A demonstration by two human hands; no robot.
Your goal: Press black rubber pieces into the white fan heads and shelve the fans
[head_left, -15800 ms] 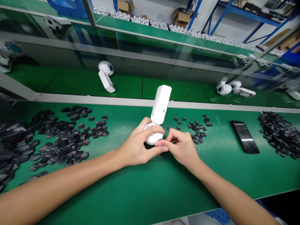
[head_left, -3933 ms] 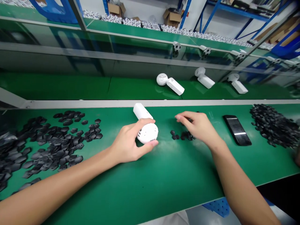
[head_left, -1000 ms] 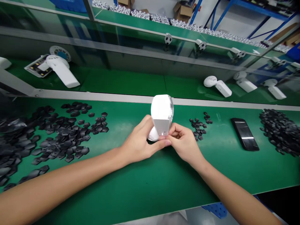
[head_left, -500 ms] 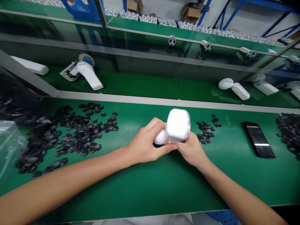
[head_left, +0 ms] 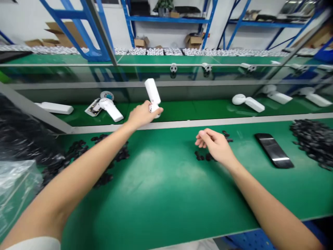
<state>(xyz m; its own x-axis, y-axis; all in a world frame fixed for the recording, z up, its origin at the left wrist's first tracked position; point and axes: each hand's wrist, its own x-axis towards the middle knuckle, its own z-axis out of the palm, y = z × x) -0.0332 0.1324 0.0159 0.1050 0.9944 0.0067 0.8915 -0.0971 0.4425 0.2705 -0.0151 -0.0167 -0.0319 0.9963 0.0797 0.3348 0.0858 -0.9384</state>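
Observation:
Out over the channel behind the worktop, my left hand [head_left: 144, 114] is closed around the lower, rounded end of a white plastic device [head_left: 152, 91]. The device's long box-shaped part points up, and my fingers hide much of its lower end. My right hand [head_left: 216, 144] hovers over the right part of the worktop with fingers loosely curled in and nothing visible in them. Beneath and beside it lie small black plastic pieces [head_left: 199, 156], partly covered by the hand.
A larger heap of black pieces [head_left: 122, 152] lies left, partly behind my left arm. More are piled at right [head_left: 313, 142], near a dark phone-like slab [head_left: 274, 150]. Similar white devices [head_left: 110, 108] lie in the channel. A metal rail [head_left: 182, 123] borders it; plastic bags [head_left: 19, 187] stand left.
The white device has left the worktop's middle, carried forward and left by my left hand. My right hand has let go of it and is now over the small black pieces. The view has tilted up.

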